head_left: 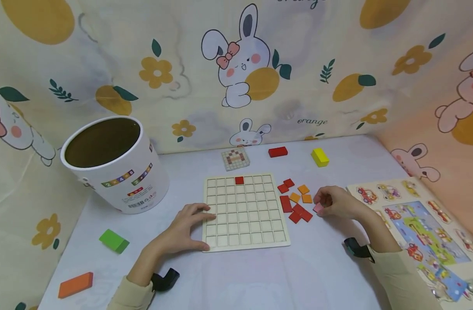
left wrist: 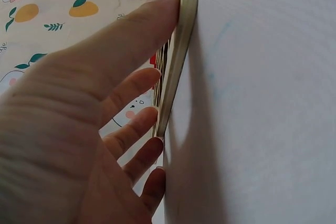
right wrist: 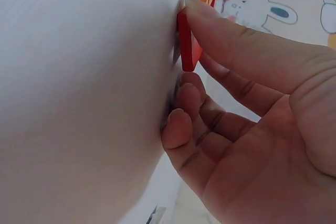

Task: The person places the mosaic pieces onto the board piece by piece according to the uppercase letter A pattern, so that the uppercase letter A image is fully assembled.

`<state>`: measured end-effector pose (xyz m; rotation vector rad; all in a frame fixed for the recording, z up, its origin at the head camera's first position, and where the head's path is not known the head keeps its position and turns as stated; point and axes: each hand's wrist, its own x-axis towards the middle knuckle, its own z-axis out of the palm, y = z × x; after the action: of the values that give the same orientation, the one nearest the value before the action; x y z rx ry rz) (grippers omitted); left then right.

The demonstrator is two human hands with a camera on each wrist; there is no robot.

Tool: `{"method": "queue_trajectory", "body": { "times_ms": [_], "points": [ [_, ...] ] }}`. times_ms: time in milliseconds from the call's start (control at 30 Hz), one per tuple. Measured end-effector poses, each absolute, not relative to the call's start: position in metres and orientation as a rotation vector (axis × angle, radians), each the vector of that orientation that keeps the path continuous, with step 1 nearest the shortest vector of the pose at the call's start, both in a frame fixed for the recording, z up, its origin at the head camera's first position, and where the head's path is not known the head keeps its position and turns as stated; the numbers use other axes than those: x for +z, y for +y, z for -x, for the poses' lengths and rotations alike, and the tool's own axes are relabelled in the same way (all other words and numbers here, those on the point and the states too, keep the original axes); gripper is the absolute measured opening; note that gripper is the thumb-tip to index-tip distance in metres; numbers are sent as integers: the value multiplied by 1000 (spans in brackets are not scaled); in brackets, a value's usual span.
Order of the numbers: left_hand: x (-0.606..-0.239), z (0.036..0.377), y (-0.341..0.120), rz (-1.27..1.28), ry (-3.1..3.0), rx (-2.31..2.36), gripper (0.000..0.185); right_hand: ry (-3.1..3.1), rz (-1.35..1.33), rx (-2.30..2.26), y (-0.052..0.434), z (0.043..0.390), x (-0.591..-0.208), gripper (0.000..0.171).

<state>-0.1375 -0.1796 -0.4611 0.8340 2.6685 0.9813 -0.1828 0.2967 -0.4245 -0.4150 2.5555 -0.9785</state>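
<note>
Red tile (right wrist: 189, 45), pinched in the right hand (head_left: 335, 201) beside the loose pile on the table (head_left: 259, 275), likely awaits careful seating on the grid board (head_left: 244, 213) steadied by the left hand (head_left: 186, 230), fingers flat.

Small red square tile (right wrist: 188, 43) pinched on table, wooden grid board (head_left: 245, 211) lying flat

The grid board (head_left: 245, 213) looks like pale, matt wood (unpainted). The red tile (right wrist: 188, 45) has smooth painted faces. The table cover (head_left: 259, 275) is smooth, matt white.
</note>
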Motion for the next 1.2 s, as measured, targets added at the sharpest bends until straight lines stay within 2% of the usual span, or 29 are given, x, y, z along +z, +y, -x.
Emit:
{"method": "queue_trajectory", "body": {
  "times_ms": [367, 633, 867, 1200],
  "points": [
    [-458, 137, -181, -816, 2662, 979, 79, 2587, 549, -1003, 276, 195, -413, 15],
    [-459, 137, -181, -828, 2660, 981, 79, 2538, 698, -1126, 195, 237, -399, 22],
    [-462, 137, -180, -842, 2651, 986, 79, 2383, 899, -1181, 122, 267, -416, 22],
    [-462, 137, -180, -861, 2663, 987, 77, 2378, 899, -1119, 84, 272, -429, 24]
  ]
}}
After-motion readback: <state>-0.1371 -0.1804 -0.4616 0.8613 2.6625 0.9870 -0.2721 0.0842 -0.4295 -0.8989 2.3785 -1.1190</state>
